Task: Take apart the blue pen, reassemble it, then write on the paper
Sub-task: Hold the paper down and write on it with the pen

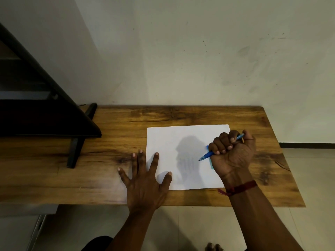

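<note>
The right hand (233, 151) has a tight fist grip around the blue pen (205, 156), its tip just over the right side of the white paper (177, 142). The left hand (145, 180) lies flat with fingers spread wide, pressing the paper's near left corner on the tabletop (126, 124).

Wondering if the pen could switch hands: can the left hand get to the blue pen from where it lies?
Probably yes. The left hand lies flat on the paper's left edge; only bare paper separates it from the blue pen, gripped in the right hand.
</note>
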The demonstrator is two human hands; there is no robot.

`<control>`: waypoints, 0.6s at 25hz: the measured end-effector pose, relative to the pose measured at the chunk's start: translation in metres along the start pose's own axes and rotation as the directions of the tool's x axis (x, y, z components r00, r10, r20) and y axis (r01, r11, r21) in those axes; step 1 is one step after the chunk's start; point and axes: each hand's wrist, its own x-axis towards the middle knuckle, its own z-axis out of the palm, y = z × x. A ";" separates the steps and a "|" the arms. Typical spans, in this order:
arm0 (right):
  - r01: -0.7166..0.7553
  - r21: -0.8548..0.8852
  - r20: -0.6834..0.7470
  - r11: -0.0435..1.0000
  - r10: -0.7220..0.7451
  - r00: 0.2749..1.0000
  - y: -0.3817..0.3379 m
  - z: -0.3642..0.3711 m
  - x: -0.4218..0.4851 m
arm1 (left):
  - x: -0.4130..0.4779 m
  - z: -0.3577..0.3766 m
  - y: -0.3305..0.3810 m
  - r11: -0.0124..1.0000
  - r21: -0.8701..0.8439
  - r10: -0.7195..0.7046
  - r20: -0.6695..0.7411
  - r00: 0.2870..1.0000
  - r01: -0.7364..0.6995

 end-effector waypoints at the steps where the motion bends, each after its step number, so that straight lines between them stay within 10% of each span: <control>1: 0.001 0.011 0.005 1.000 -0.001 1.000 0.000 0.000 -0.001 | 0.000 0.000 0.000 1.000 0.001 0.000 0.003 1.000 0.000; 15: -0.018 0.084 0.064 0.996 0.013 0.998 -0.003 0.001 -0.001 | -0.001 -0.002 0.002 1.000 0.024 0.001 0.003 1.000 -0.001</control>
